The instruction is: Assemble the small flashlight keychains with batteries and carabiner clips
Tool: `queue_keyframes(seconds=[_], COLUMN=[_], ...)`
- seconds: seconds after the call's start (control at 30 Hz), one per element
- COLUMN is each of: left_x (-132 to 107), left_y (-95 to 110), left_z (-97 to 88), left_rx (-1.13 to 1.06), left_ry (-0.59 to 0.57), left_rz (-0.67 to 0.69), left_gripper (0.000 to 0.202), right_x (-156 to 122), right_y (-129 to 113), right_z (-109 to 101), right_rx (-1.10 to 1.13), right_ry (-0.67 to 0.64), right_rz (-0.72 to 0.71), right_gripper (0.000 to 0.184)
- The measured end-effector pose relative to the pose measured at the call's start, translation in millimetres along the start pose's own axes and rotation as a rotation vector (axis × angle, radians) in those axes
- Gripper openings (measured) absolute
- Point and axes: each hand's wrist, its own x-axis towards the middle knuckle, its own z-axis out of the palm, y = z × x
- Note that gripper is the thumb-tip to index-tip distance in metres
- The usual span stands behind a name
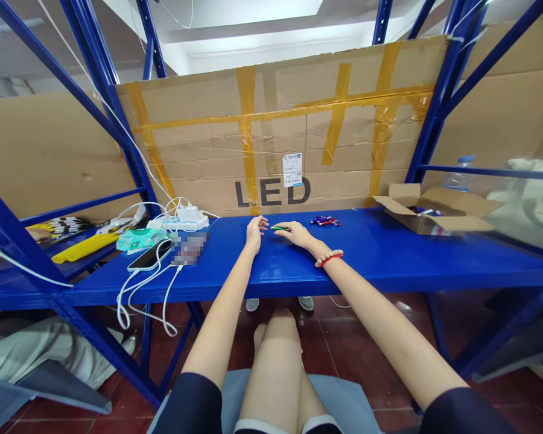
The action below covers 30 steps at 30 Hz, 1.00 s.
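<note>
My right hand point(297, 234) is closed on a small slim green object point(279, 228), held just above the blue tabletop; its exact kind is too small to make out. Close by on the left, my left hand point(255, 233) is raised at the table with its fingers loosely bent and apart, and nothing shows in it. A gap separates its fingertips from the green object. Beyond my right hand lies a little pile of purple and red small metallic-looking pieces point(326, 221).
An open cardboard box point(428, 211) stands at the right. On the left are a power strip point(185, 218), white cables, a phone point(150, 255) and a green-white packet point(140, 239). A cardboard panel point(199, 157) backs the blue table point(389, 253). Another person's legs show at lower left.
</note>
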Motion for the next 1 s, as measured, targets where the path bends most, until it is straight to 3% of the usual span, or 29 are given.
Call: queue_keyframes(seconds=[0.23, 0.47, 0.7, 0.87, 0.93, 1.0], left_x=[0, 0, 1, 1, -1, -4], left_y=[2, 2, 5, 3, 0, -4], left_z=[0.4, -1.5, -2.1, -2.0, -2.3, -2.2], left_rx=[-0.061, -0.081, -0.041, 0.036, 0.17, 0.327], left_ry=[0.003, 0.072, 0.122, 0.117, 0.123, 0.057], left_rz=[-0.028, 0.172, 0.124, 0.117, 0.156, 0.215], left_gripper=[0.026, 0.014, 0.022, 0.023, 0.02, 0.015], right_x=[5, 4, -2, -5, -5, -5], right_y=[-3, -12, -26, -19, -16, -13], right_z=[4, -4, -14, -10, -7, -6], right_rx=[0.227, 0.279, 0.662, 0.606, 0.512, 0.402], right_ry=[0.045, 0.183, 0.014, -0.025, -0.058, -0.101], right_rz=[-0.02, 0.043, 0.285, 0.311, 0.316, 0.277], right_gripper=[0.04, 0.04, 0.057, 0.054, 0.048, 0.039])
